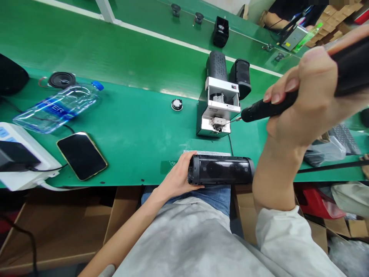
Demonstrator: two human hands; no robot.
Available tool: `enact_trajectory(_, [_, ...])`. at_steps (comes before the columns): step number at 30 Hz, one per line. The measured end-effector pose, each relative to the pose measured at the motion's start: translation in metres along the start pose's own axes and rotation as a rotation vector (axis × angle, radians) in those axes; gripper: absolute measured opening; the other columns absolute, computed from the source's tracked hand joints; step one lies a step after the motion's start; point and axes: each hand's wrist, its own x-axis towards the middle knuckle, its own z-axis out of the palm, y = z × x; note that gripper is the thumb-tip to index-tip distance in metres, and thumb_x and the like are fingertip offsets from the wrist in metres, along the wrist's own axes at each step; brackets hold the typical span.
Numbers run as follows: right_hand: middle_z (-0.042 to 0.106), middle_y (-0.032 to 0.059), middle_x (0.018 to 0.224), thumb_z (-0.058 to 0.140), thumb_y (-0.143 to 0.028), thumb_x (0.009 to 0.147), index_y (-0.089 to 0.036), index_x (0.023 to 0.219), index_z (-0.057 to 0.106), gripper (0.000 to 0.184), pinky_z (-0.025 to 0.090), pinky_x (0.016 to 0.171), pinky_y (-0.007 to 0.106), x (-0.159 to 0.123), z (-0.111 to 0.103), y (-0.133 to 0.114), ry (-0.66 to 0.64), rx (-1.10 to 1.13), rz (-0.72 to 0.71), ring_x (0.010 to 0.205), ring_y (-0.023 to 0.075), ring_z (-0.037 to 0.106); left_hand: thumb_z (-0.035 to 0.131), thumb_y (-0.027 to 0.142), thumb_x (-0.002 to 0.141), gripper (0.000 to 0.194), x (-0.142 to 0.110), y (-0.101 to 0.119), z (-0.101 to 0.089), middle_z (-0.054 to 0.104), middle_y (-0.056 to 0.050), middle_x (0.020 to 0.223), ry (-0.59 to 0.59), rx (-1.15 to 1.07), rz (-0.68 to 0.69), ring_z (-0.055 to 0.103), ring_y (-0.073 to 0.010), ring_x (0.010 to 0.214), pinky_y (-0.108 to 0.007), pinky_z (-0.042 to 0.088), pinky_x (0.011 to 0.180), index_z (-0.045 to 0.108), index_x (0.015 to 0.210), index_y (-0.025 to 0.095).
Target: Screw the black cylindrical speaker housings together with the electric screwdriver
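My left hand (182,174) is wrapped round the left end of a black speaker housing (223,170), which lies along the bench's front edge. Raised at the right, my right hand (308,86) grips a black electric screwdriver (268,105). Its bit points left and reaches the front tray of a silver and black screw feeder (220,105). Whether a screw sits on the bit is too small to tell. Behind the feeder stand a dark textured speaker shell (217,65) and another black speaker (241,77).
Left on the green bench (138,127) are a water bottle (60,105), a phone (82,155), a round speaker driver (61,79) and a white power strip (25,165). A small round part (177,104) lies mid-bench. Another person's arm (272,20) shows across the bench.
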Motion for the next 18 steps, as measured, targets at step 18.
enact_trajectory(18, [0.039,-0.0068,0.06,0.069,-0.028,0.082,-0.022,0.087,0.066,0.009,0.031,0.034,0.025,0.001,-0.017,-0.01,-0.052,0.024,0.164,0.043,0.0093,0.041,0.101,0.041,0.083,0.12,0.0,0.001,-0.001,0.05,-0.019,0.168,0.004,0.038,0.009,0.053,-0.0456,0.161,-0.069,0.049,0.133,0.023,0.174,0.032])
